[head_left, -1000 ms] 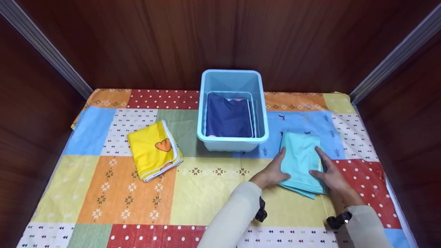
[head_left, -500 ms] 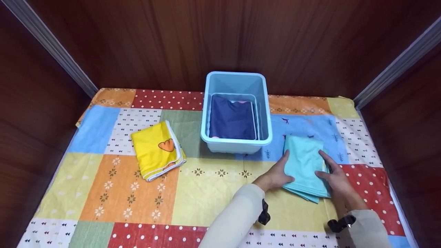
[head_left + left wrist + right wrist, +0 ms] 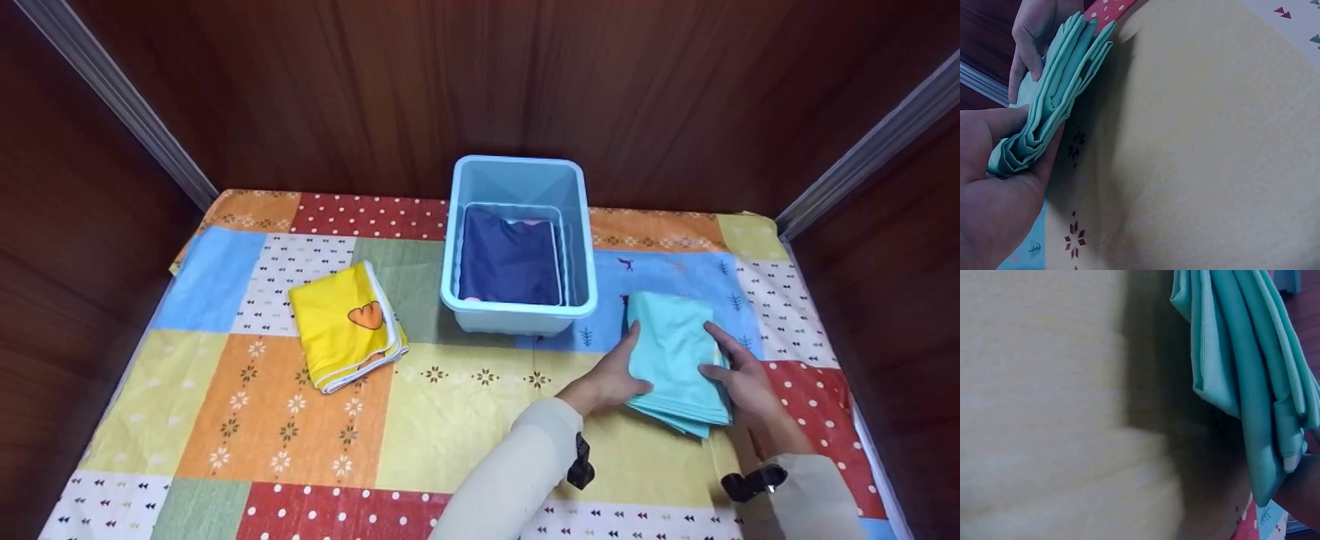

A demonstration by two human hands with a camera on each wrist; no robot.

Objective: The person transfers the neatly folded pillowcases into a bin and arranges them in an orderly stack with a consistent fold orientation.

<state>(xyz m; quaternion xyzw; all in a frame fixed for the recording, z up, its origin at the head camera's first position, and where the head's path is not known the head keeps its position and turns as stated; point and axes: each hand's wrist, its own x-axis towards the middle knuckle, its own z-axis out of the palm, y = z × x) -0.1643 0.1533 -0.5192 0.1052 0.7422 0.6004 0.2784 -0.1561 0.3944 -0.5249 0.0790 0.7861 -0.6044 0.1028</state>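
A folded teal cloth (image 3: 675, 352) is held between both hands at the right of the head view. My left hand (image 3: 611, 379) grips its left side, thumb on top and fingers beneath. On the opposite side my right hand (image 3: 742, 379) holds the edge, its thumb and index finger showing on the upper face. Stacked folds of the teal cloth (image 3: 1055, 84) face the left wrist camera, clear of the patterned sheet and with a shadow below. In the right wrist view, the layered end of the cloth (image 3: 1252, 382) hangs over the sheet; the right hand is mostly hidden there.
A light blue plastic tub (image 3: 517, 321) stands at the back middle, with a folded navy cloth (image 3: 510, 259) lying inside. To its left, a folded yellow cloth (image 3: 337, 326) with white edging rests on the patchwork sheet (image 3: 450, 427). Brown wood panels (image 3: 375, 90) enclose the back and sides.
The head view has shifted slightly. Relative to the tub, the teal cloth and both hands have moved a little to the right, the grip staying the same.
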